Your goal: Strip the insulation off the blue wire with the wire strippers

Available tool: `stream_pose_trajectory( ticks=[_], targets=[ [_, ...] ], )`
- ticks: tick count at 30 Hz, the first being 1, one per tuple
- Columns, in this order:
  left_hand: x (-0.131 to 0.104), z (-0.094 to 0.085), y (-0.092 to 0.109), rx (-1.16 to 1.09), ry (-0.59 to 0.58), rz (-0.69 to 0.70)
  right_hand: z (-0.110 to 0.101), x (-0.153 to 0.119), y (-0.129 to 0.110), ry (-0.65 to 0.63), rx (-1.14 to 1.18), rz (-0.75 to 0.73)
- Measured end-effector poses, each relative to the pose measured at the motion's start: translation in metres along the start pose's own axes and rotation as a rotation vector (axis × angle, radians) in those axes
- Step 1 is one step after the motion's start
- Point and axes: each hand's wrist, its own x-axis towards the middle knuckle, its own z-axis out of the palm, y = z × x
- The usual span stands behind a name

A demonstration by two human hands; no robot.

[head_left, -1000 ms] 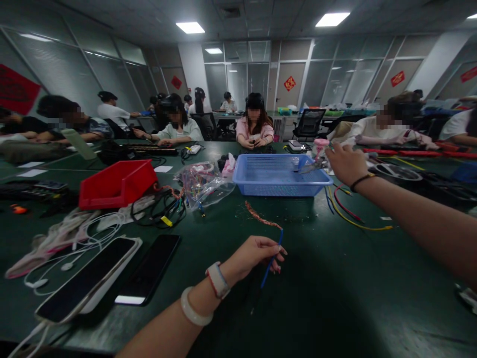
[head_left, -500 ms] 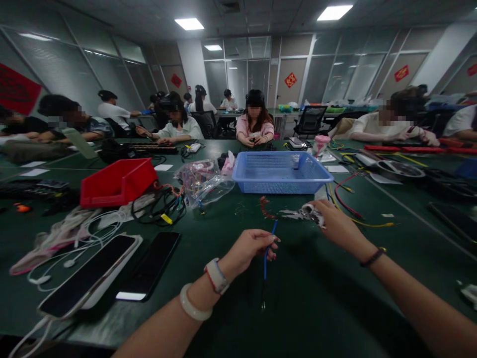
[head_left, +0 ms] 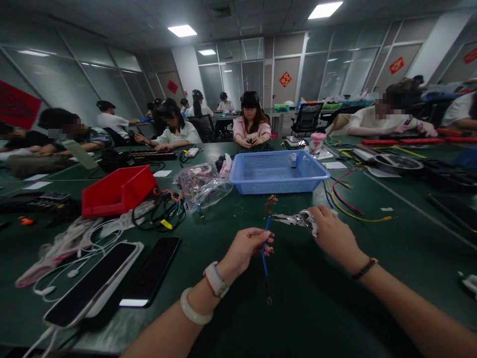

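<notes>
Between the thumb and fingers of my left hand [head_left: 249, 247] is a short blue wire [head_left: 265, 263], held nearly upright above the table. At its lower end hangs a dark sleeve with a small ring terminal [head_left: 269, 300]. Frayed copper strands [head_left: 271, 203] show just beyond its upper end; whether they belong to the wire I cannot tell. My right hand [head_left: 333, 236] is closed round wire strippers [head_left: 298, 219], their handles wrapped in something whitish. The tool's metal jaws point left, with the tips close beside the wire's upper end.
A blue plastic basket [head_left: 279, 186] stands ahead, with a clear bag of wires [head_left: 201, 184] and a red bin [head_left: 119, 191] to its left. Two phones [head_left: 151, 271] and white earphones lie at the left. Yellow and red wires [head_left: 350, 201] lie at the right. Several people sit beyond.
The wire strippers have moved left and slightly down, bringing the jaw tips nearer the blue wire's upper end. My left hand still grips the wire, which has tilted a little.
</notes>
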Motion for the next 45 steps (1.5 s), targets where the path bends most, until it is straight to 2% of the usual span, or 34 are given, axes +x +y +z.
stream_pose_trajectory(
  ticks=[8, 13, 19, 25, 31, 34, 37, 40, 45],
  targets=[
    [-0.001, 0.001, -0.005, 0.057, -0.042, -0.010, 0.003, -0.004, -0.004, 0.025, -0.004, -0.026],
    [-0.004, 0.003, -0.004, 0.063, -0.069, -0.013, 0.005, -0.005, -0.005, -0.009, -0.020, -0.029],
    [-0.006, 0.004, 0.001, 0.068, -0.257, -0.067, -0.003, -0.005, -0.006, -0.127, 0.072, 0.000],
    [-0.008, 0.003, 0.008, 0.204, -0.314, 0.064, -0.012, -0.004, -0.001, -0.272, 0.330, -0.092],
    [-0.016, 0.005, 0.017, 0.387, -0.268, 0.197, -0.026, -0.008, 0.003, -0.531, 0.652, -0.177],
    [-0.018, 0.004, 0.019, 0.460, -0.287, 0.225, -0.028, -0.012, 0.005, -0.760, 0.826, -0.117],
    [-0.018, 0.002, 0.019, 0.508, -0.292, 0.234, -0.022, -0.015, 0.006, -0.982, 1.012, -0.039],
    [-0.017, 0.001, 0.017, 0.522, -0.293, 0.232, -0.010, -0.017, 0.006, -1.137, 1.233, 0.000],
    [-0.018, -0.001, 0.017, 0.551, -0.336, 0.220, 0.005, -0.018, -0.001, -1.462, 1.502, 0.074]
  ],
)
